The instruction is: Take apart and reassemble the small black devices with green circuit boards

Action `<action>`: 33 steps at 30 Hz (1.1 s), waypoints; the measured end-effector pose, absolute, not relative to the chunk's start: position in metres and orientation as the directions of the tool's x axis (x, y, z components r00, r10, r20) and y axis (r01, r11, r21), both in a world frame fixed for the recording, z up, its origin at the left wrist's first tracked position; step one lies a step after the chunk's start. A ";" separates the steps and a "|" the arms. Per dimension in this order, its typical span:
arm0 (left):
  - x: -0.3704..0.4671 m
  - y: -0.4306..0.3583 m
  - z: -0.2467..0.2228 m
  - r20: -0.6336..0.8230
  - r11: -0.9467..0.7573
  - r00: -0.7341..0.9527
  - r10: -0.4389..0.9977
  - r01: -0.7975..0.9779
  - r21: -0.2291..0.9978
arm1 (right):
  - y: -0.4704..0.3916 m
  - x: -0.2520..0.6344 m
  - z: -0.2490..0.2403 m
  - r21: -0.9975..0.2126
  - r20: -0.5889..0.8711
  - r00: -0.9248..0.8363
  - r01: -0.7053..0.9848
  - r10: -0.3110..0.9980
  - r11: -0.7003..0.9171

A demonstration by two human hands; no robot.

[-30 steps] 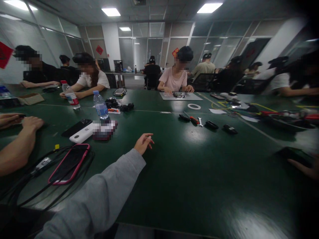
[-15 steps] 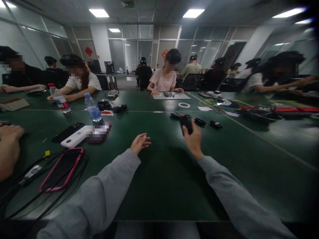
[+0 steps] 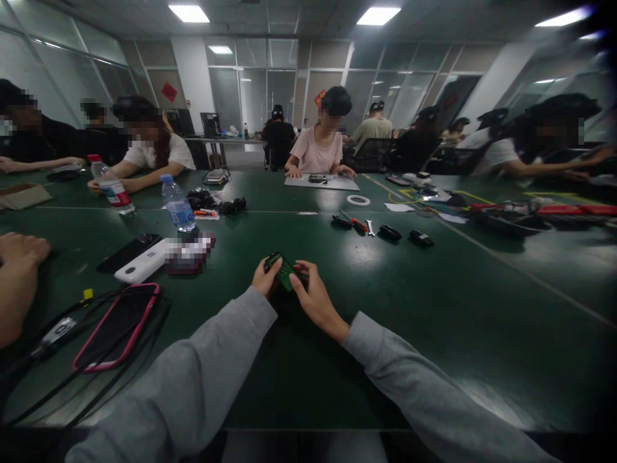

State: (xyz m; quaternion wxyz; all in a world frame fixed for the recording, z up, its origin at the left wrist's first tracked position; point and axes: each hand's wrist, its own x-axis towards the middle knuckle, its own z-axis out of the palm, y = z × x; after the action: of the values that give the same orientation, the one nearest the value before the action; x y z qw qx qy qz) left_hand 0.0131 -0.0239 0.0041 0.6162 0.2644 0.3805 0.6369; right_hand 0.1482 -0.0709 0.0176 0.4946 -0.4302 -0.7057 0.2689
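Note:
A small green circuit board [image 3: 285, 272] with dark edges is held above the table between both of my hands. My left hand [image 3: 266, 276] grips its left end, thumb on top. At its right end, my right hand [image 3: 311, 289] holds it with the thumb on the near edge and fingers behind. Beyond my hands on the table lie a screwdriver with a red and black handle [image 3: 358, 224], a small silver wrench [image 3: 370, 228] and black objects [image 3: 390, 233].
On the green table [image 3: 434, 308] at left are a pink-rimmed phone [image 3: 118, 328] with cables, a white device [image 3: 144, 262] and a blue-capped bottle [image 3: 178, 206]. Another person's hand [image 3: 22, 270] rests at far left. A person in pink [image 3: 317, 149] sits opposite.
My right hand has moved left and nearer with the dark object, whose green side now shows. My left hand has closed on its other end. The wrench has come into view.

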 end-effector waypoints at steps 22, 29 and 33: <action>0.003 -0.018 0.011 -0.097 0.074 -0.007 0.995 -0.588 0.806 | -0.053 0.158 0.017 -0.977 0.207 -0.355 -0.022 0.912 0.214; 0.002 -0.018 0.011 -0.091 0.078 0.003 0.996 -0.537 0.840 | -0.052 0.162 0.019 -0.983 0.180 -0.398 -0.035 0.900 0.182; 0.001 -0.018 0.010 -0.080 0.075 0.015 0.997 -0.542 0.837 | -0.050 0.165 0.017 -0.980 0.191 -0.451 -0.043 0.872 0.192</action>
State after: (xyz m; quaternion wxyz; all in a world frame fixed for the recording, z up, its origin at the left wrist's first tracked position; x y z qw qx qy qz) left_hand 0.0015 -0.0180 0.0104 0.6385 0.3155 0.3605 0.6023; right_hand 0.1653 -0.0502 0.0170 0.4159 -0.3183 -0.6505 0.5501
